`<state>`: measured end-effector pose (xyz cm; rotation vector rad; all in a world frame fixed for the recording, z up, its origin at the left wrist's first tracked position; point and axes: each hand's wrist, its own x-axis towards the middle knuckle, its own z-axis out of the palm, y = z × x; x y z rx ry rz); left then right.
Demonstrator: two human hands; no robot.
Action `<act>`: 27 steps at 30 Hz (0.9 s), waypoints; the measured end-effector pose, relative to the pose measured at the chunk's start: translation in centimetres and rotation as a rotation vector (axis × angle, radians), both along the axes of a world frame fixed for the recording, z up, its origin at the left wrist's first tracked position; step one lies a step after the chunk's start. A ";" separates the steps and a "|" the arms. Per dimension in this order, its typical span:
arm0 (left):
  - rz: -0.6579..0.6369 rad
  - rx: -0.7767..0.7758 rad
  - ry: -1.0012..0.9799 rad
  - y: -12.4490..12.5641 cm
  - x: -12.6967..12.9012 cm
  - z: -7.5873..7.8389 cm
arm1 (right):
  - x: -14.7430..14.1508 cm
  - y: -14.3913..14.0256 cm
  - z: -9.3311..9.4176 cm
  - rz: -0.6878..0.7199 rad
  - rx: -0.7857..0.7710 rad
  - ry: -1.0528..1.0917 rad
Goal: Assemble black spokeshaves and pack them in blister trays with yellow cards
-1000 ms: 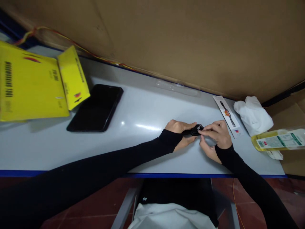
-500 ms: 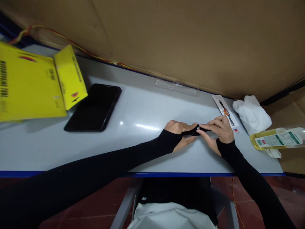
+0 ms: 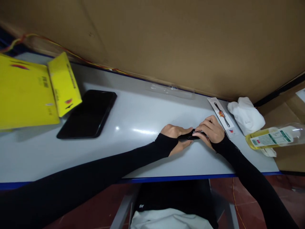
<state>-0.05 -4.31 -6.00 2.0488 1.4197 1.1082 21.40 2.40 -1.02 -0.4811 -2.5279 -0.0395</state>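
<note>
On the table point(image 3: 143, 121), left hand point(image 3: 177, 136) and right hand point(image 3: 211, 132), each grip pinching a black watch point(image 3: 189, 136).

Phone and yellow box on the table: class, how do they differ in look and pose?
The phone is black and glossy; the yellow box is bright with dark print. The phone lies flat and shut; the box has a flap raised. Both rest on the table, left of the hands.

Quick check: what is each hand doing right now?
Left hand: closed on the black watch.
Right hand: fingers closed on the same watch.
</note>
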 end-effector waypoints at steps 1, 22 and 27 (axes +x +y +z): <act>-0.003 0.024 0.018 0.0 0.0 -0.1 | -0.2 -0.1 -0.2 -0.021 -0.004 0.011; -0.147 0.421 -0.053 1.1 -0.9 0.5 | 2.2 -0.4 1.7 -0.226 -1.039 0.037; -0.166 0.461 -0.107 0.7 -0.8 1.2 | 2.0 -0.6 1.9 -0.250 -1.131 0.083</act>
